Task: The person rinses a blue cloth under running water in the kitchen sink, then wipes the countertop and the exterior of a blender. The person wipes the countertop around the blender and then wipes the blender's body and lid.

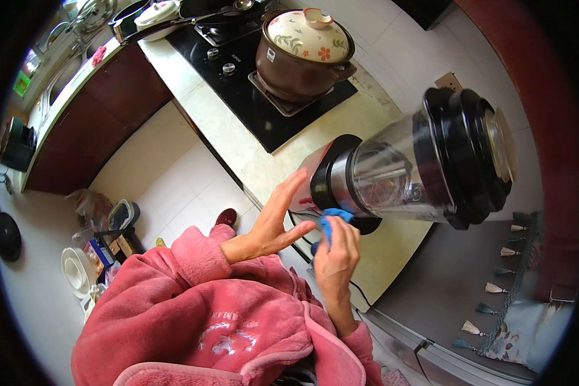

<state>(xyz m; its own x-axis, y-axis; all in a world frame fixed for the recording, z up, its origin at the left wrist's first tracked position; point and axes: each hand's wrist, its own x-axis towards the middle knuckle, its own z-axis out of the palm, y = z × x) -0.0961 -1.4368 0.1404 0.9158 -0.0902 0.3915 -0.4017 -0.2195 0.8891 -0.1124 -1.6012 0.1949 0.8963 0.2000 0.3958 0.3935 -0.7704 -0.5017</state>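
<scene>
A countertop blender with a clear jar [386, 169] and a thick black lid [468, 159] stands on the pale counter. My left hand [275, 222] is spread at the left side of its base [328, 178], fingertips at or very near the housing; contact is not certain. In my right hand [337, 251] is a bunched blue cloth [335, 219], pressed to the lower front of the base near the metal collar. A dark cord [361, 293] runs over the counter's edge behind my right wrist.
A lidded brown clay pot [301, 62] sits on the black gas hob [270, 128]. A wall socket [448, 82] is behind the blender. To the right, a tasselled cloth [516, 313] lies by a dark surface. Bags and containers [77, 272] stand at the left.
</scene>
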